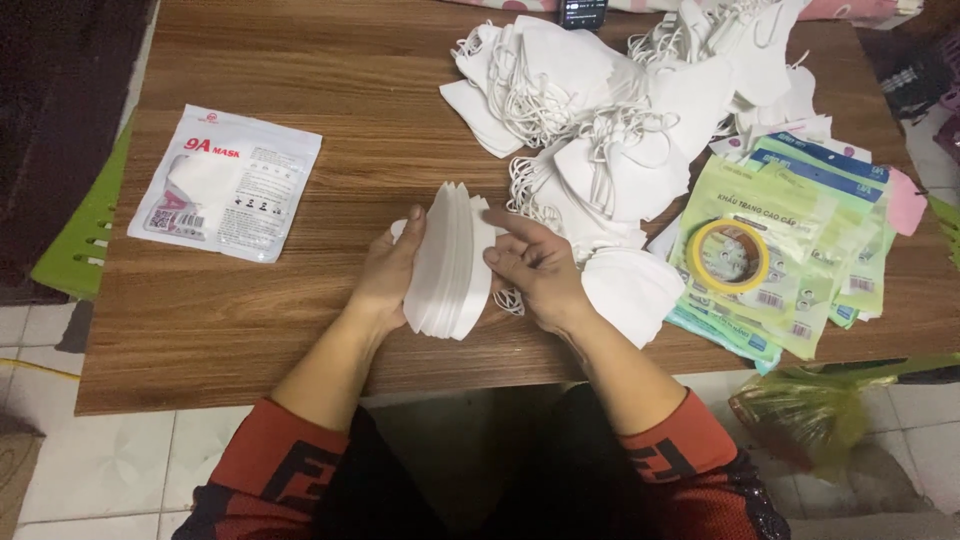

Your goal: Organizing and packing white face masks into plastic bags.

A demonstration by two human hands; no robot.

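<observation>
A stack of folded white face masks (450, 262) stands on edge near the front of the wooden table (300, 200). My left hand (385, 275) presses against its left side. My right hand (530, 265) holds the right side, fingers over the top edge. Both hands squeeze the stack together. Just behind and to the right lies a big loose pile of white masks with ear loops (590, 110).
A sealed white mask packet (225, 182) lies at the left. Green and blue empty packets (810, 230) are stacked at the right with a roll of yellow tape (730, 255) on top. A phone (583, 12) sits at the far edge. A green plastic bag (810, 410) hangs off the right.
</observation>
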